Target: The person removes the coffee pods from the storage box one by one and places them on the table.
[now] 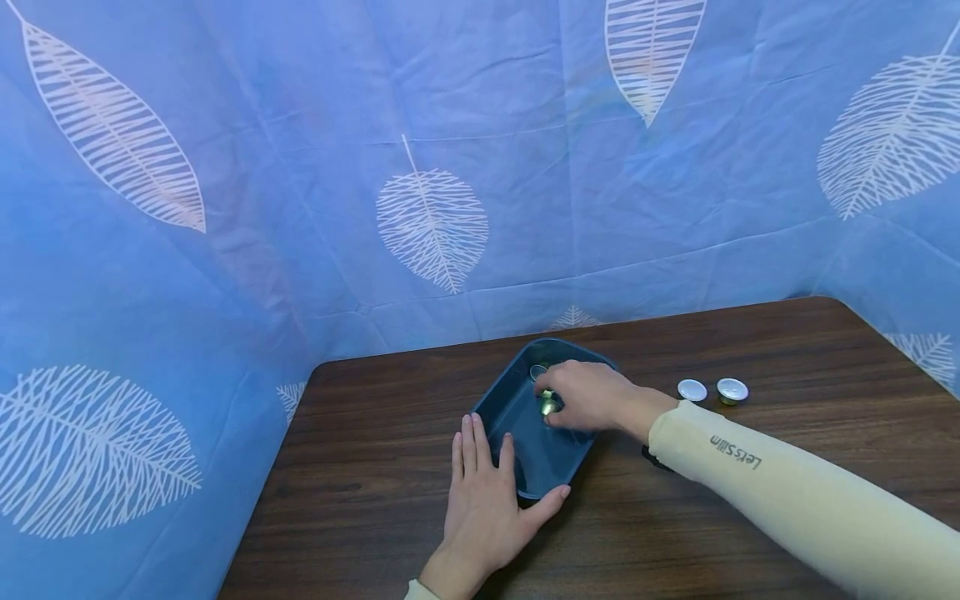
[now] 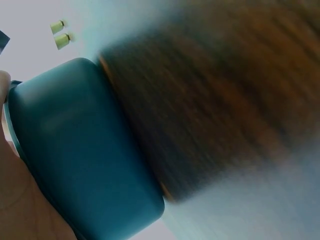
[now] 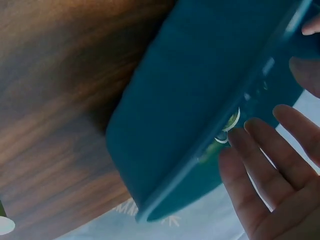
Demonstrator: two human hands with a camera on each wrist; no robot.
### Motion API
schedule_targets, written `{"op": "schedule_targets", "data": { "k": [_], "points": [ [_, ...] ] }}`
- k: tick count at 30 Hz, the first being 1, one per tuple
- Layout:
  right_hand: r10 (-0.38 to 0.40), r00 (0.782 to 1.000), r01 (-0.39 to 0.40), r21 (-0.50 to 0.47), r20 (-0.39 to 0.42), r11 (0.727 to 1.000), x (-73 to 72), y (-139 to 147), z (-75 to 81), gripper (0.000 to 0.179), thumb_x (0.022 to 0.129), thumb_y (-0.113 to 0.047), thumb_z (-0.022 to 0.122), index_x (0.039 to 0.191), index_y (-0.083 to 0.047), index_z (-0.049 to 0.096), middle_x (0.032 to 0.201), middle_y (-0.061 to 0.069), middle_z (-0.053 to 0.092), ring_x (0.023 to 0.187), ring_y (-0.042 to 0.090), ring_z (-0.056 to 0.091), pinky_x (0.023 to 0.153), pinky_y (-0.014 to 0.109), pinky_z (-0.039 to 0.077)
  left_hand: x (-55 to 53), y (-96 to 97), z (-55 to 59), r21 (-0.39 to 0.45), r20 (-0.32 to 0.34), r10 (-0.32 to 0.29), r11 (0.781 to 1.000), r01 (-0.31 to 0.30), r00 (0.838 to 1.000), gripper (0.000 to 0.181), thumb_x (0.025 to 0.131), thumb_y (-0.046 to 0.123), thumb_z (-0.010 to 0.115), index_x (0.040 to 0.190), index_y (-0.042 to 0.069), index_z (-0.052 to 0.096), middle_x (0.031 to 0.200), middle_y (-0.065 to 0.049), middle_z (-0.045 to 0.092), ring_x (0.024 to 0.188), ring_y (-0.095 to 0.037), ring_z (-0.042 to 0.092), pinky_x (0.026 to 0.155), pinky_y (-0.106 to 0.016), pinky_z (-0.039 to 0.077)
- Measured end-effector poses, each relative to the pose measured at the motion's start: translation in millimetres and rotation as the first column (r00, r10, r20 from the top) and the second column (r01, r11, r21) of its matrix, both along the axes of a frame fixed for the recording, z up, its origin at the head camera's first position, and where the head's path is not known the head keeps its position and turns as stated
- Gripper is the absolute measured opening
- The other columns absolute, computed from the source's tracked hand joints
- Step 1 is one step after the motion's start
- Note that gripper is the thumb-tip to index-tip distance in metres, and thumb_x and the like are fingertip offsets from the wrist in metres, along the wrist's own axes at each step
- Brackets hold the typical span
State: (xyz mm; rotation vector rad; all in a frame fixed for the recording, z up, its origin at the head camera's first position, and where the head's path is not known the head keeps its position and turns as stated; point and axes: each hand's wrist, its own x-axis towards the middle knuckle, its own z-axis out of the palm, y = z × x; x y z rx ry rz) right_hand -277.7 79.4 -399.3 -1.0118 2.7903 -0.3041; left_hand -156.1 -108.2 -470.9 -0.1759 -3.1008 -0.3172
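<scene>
A dark teal rectangular tray (image 1: 536, 467) stands at an angle on the table. My left hand (image 1: 483, 508) lies along its near left side, with straight fingers against the rim and the thumb at the near corner. My right hand (image 1: 585, 396) reaches down into the tray from the right. Between its thumb and fingers shows a shiny gold-green small cup (image 1: 550, 406); another round pale-rimmed piece (image 1: 537, 372) lies by the fingertips. In the right wrist view the fingers (image 3: 260, 170) are spread and fairly straight, beside a small cup (image 3: 231, 121) partly hidden by the tray wall.
Right of the tray, two small gold cups with white tops, one nearer (image 1: 692, 390) and one farther right (image 1: 732, 391), stand on the dark wood-grain table (image 1: 360, 467). A blue leaf-patterned cloth (image 1: 525, 208) hangs behind and at the sides.
</scene>
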Motion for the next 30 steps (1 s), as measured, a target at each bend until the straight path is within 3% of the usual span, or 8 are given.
{"op": "schedule_targets", "data": {
  "k": [12,19,30],
  "points": [
    [0.033,0.996,-0.030,0.036,-0.079,0.999,4.8,-5.6,-20.2,0.040,0.094,-0.023,0.085,0.130,-0.007,0.076,0.129,0.015,0.076,0.117,0.031,0.076,0.097,0.052,0.063,-0.4,-1.3,-1.8,-0.016,-0.020,-0.008,1.000,0.007,1.000,0.109,0.090,0.096,0.038,0.161,0.014,0.051,0.179,-0.025,0.015,0.169,-0.044,0.009,0.134,-0.063,0.019],
    [0.052,0.991,-0.041,0.088,-0.125,0.995,6.6,-9.0,-30.1,0.040,0.096,-0.023,0.083,0.132,-0.005,0.076,0.135,0.017,0.072,0.119,0.030,0.075,0.096,0.048,0.064,0.1,-1.4,-1.6,0.004,-0.022,-0.012,1.000,0.012,1.000,0.108,0.090,0.094,0.041,0.161,0.013,0.051,0.179,-0.026,0.014,0.169,-0.044,0.007,0.134,-0.063,0.017],
    [0.052,0.987,-0.040,0.083,-0.151,0.996,6.6,-10.5,-36.9,0.032,0.097,-0.010,0.079,0.129,-0.005,0.078,0.133,0.016,0.073,0.116,0.029,0.076,0.094,0.048,0.065,-0.7,-1.8,-3.1,0.025,-0.033,-0.009,1.000,0.010,0.999,0.107,0.090,0.093,0.043,0.160,0.012,0.052,0.178,-0.027,0.015,0.168,-0.045,0.010,0.134,-0.063,0.019]
  ]
}}
